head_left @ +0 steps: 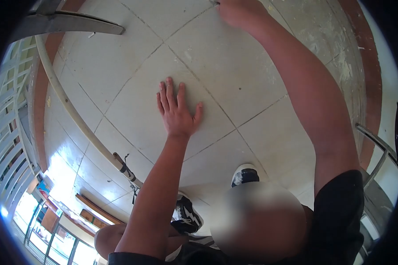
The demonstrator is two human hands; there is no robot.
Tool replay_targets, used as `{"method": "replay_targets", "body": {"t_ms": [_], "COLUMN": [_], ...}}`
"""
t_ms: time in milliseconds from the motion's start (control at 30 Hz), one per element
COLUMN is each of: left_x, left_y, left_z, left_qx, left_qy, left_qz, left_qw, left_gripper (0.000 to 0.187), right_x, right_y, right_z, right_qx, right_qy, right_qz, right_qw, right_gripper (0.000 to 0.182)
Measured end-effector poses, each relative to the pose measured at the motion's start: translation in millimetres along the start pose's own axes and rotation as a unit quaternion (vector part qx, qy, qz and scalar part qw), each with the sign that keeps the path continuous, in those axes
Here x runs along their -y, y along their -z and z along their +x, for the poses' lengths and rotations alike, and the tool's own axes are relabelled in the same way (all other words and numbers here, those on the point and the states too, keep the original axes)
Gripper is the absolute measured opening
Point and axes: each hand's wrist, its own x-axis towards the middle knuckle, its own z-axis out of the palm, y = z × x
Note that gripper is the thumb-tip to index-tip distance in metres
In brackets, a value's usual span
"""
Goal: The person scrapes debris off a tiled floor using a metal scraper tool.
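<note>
My left hand (177, 112) lies flat on the tiled floor (216, 84), its fingers spread and nothing in it. At the top edge of the view is my right hand (241, 11), with its fingers curled round a small dark tip (214, 2); most of that object is out of view, so I cannot make out what it is. My right arm stretches far forward, and the right hand is close to a grout line between tiles.
A long pale pole (75, 115) curves along the left side. A grey metal piece (75, 24) juts in at the upper left. My shoes (245, 174) are near the bottom. At the right stands a metal-framed chair (378, 139); a white railing (6, 132) is far left.
</note>
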Motion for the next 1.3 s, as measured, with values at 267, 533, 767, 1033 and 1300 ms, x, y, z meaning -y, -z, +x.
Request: {"method": "replay_targets", "body": {"t_ms": [267, 533, 767, 1033, 1300], "left_x": [0.8, 2.6, 1.0, 4.0, 1.0], "left_y": [1.1, -2.1, -1.5, 0.0, -0.6], "left_z": [4.3, -0.9, -0.3, -3.8, 0.4], "left_qx": [0.009, 0.003, 0.015, 0.018, 0.011], "left_qy": [0.007, -0.001, -0.005, -0.006, -0.004], "left_qz": [-0.002, 0.005, 0.006, -0.003, 0.002], "left_qw": [1.000, 1.000, 1.000, 1.000, 1.000], "left_gripper": [0.064, 0.066, 0.066, 0.066, 0.064], "right_x": [-17.2, -18.6, -5.8, -5.3, -95.0], "right_y": [-13.4, -25.3, 11.8, 0.8, -17.9], "right_z": [-10.7, -28.9, -4.3, 5.5, -54.5], "right_qx": [-0.041, -0.067, 0.024, -0.008, -0.054], "right_qy": [-0.012, 0.014, 0.035, 0.022, -0.091], "right_qz": [0.007, 0.028, -0.043, -0.065, 0.005], "right_qw": [0.999, 0.997, 0.998, 0.998, 0.994], "right_gripper": [0.029, 0.028, 0.026, 0.028, 0.025]}}
